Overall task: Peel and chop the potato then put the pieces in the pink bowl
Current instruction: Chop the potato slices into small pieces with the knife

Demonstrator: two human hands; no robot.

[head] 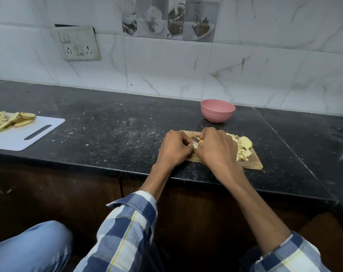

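Observation:
On the wooden cutting board (pixel 253 164) both of my hands work close together. My left hand (pixel 175 147) curls over a pale piece of potato (pixel 195 149), mostly hidden under the fingers. My right hand (pixel 217 147) grips a knife (pixel 196 142) with a yellow handle; its blade points left between the hands. A potato half (pixel 246 143) and a heap of peelings and cut pieces (pixel 242 154) lie on the board's right side. The pink bowl (pixel 217 110) stands behind the board near the wall; its inside is not visible.
A white plastic cutting board (pixel 29 132) with potato slices (pixel 11 120) lies at the far left of the dark counter (pixel 117 134). The counter's front edge runs just below my wrists. A tiled wall with a switch socket (pixel 78 44) stands behind.

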